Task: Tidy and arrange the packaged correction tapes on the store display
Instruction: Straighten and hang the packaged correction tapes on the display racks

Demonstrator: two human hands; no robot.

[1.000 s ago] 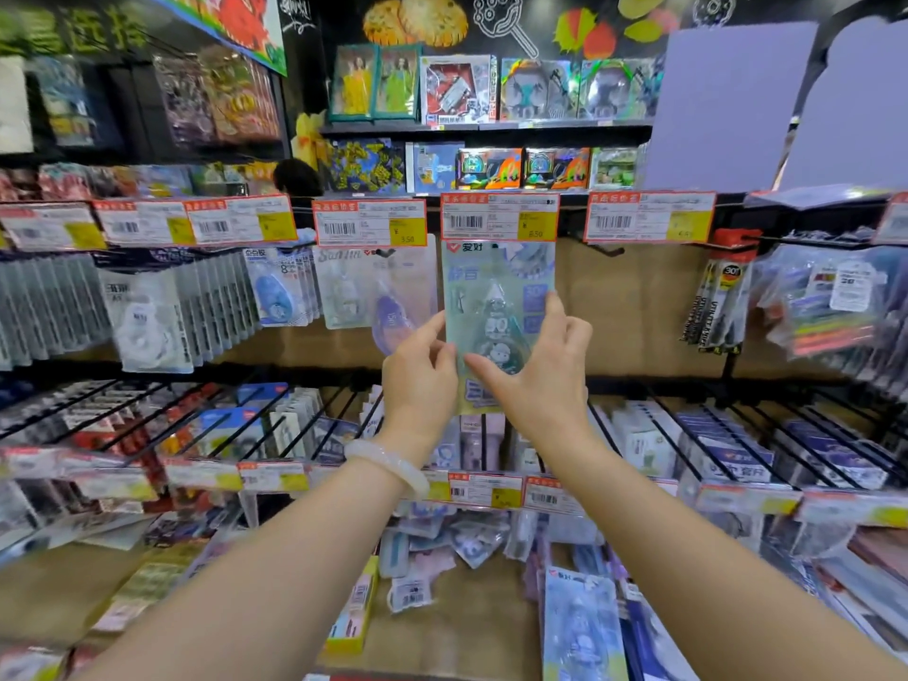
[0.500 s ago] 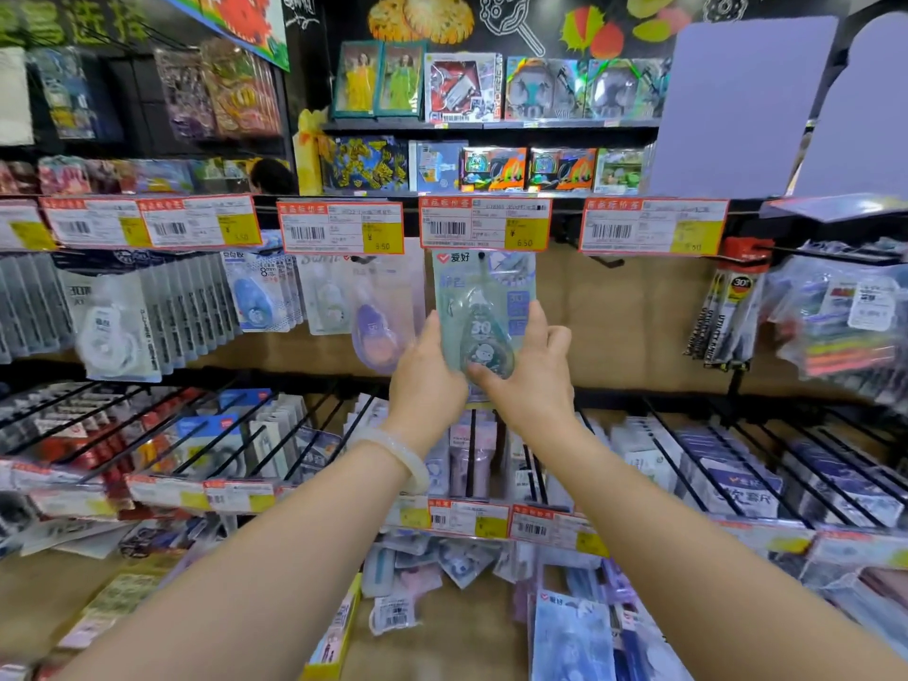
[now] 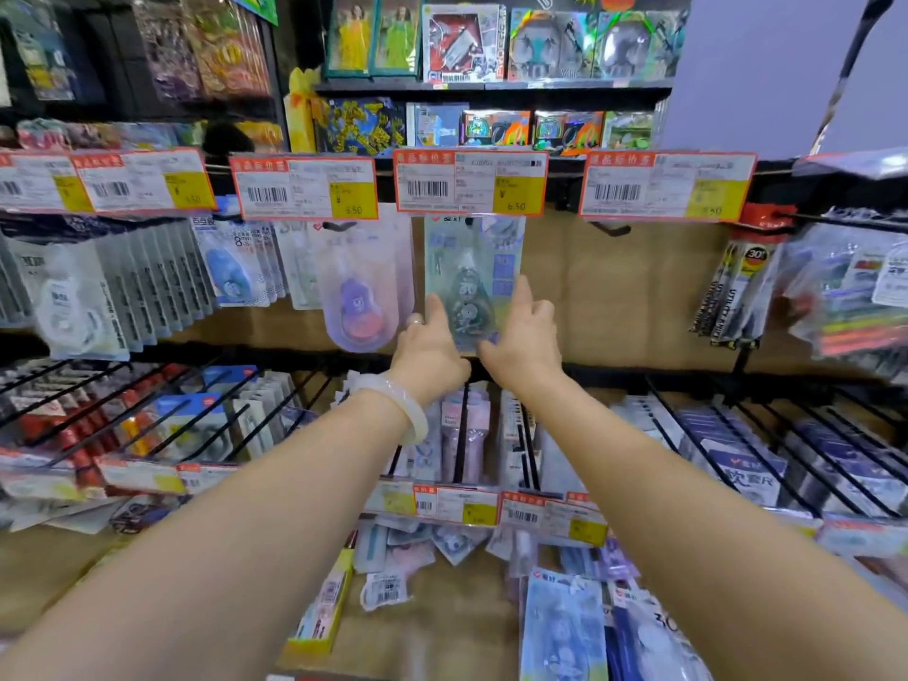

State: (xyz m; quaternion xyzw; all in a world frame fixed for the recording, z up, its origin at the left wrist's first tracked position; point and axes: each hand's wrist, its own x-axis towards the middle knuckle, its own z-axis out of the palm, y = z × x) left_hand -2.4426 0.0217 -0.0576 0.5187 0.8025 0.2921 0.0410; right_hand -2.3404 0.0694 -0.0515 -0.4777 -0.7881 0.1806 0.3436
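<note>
A pale green correction tape pack [image 3: 474,267] hangs on a peg under the middle price tag [image 3: 470,184]. My left hand [image 3: 430,344], with a white bangle on the wrist, touches the pack's lower left edge with its fingers extended. My right hand [image 3: 523,339] reaches to the pack's lower right edge, its fingers stretched toward it. A purple correction tape pack [image 3: 361,292] hangs just left of it. More blue and white tape packs [image 3: 231,272] hang further left.
A row of price tags runs along the upper rail. Utility knife packs [image 3: 737,287] hang at the right. Below, wire peg hooks [image 3: 457,435] hold more stationery packs. Loose packs [image 3: 388,589] lie on the wooden bottom shelf. Toy boxes fill the back shelves.
The pack has gone from my grip onto the peg and hangs further back. Both hands have loosened and slid down to its lower edges.
</note>
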